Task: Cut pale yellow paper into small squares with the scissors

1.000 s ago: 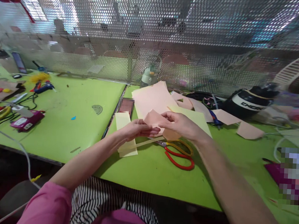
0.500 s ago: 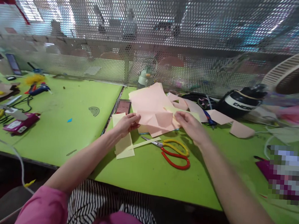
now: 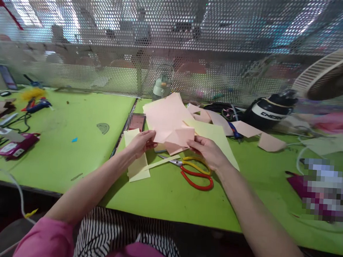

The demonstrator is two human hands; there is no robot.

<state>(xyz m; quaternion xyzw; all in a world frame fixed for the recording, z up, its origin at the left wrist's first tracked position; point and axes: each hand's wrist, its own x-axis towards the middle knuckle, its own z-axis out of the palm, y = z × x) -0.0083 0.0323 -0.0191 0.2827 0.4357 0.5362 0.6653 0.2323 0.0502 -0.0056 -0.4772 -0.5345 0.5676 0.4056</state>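
Observation:
Between my two hands is a creased pink paper sheet [image 3: 179,137]. My left hand [image 3: 145,140] pinches its left edge, and my right hand [image 3: 203,146] pinches its right edge. Behind it lies a larger pink sheet [image 3: 166,112], whose lower part is overlapped by the held one. A pale yellow sheet [image 3: 217,135] rests beyond my right hand. Scissors [image 3: 196,172] with one yellow and one red handle lie just below the held paper, a thin yellow strip [image 3: 163,163] by their blades. Under my left wrist is a pale yellow paper piece [image 3: 140,169].
A phone [image 3: 137,121] lies left of the papers. At the back stand a green bottle [image 3: 162,86] and a black bottle [image 3: 269,113], near a fan [image 3: 332,72]. Pink offcuts [image 3: 271,143] lie on the right. A perforated metal screen [image 3: 106,47] closes off the table's far side.
My right hand has moved left and now grips the pink sheet's right edge. The yellow sheet lies flat behind that hand, more of it showing. The whole view has shifted slightly.

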